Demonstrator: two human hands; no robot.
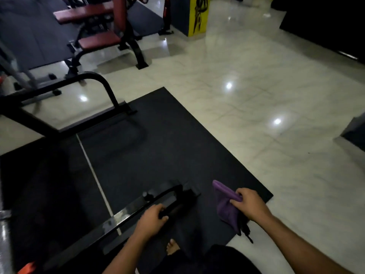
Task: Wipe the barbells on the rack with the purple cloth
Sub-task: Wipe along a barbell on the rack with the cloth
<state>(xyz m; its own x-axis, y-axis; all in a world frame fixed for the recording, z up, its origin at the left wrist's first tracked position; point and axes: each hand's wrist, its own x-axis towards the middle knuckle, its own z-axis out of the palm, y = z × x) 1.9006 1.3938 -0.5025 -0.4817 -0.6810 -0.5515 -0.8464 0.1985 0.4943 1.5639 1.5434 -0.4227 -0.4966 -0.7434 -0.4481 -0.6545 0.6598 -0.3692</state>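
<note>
My right hand (249, 205) grips the purple cloth (225, 202), which hangs bunched below my fingers over the black mat. My left hand (152, 217) is curled round a black curved bar (171, 202) of the rack's low frame (122, 216). A silvery barbell end (5, 226) shows at the far left edge, mostly out of view. My bare foot (172, 247) stands on the mat between my arms.
A black rubber mat (158, 147) covers the floor under the rack; shiny pale tiles (256, 95) lie to the right. Another black frame (94, 84) stands at the left. A red-padded bench (98, 39) sits behind it. A yellow pillar (198, 14) rises at the back.
</note>
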